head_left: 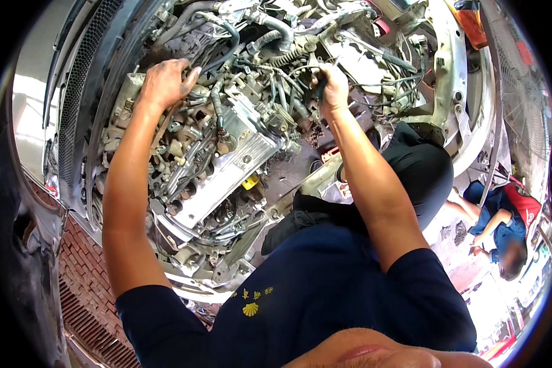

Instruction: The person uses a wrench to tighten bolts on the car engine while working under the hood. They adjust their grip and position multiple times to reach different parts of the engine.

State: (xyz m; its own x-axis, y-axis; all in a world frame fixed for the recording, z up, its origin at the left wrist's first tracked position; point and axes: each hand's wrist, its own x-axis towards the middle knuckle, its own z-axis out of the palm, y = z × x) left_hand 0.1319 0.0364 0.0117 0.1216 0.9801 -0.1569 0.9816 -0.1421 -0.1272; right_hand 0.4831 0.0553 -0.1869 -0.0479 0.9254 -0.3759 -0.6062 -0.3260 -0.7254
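At the left of the engine bay, my left hand (164, 84) rests over the back of the engine, its thumb apart from the bent fingers and nothing visible between them. Further right, my right hand (332, 90) is closed around a small dark piece (320, 87) that it mostly hides. A thin cable runs close to its fingertips, beside a ribbed hose (286, 59). Between my arms lies the engine with its silver ribbed cover (230, 156). Hoses and a wiring harness (218, 101) cross it.
A yellow cap (250, 181) sits beside the engine cover. The pale car body frame (451, 67) curves along the right, near my bent knee (420, 165). Brick paving (95, 288) shows at lower left. Another person (500, 221) crouches at far right.
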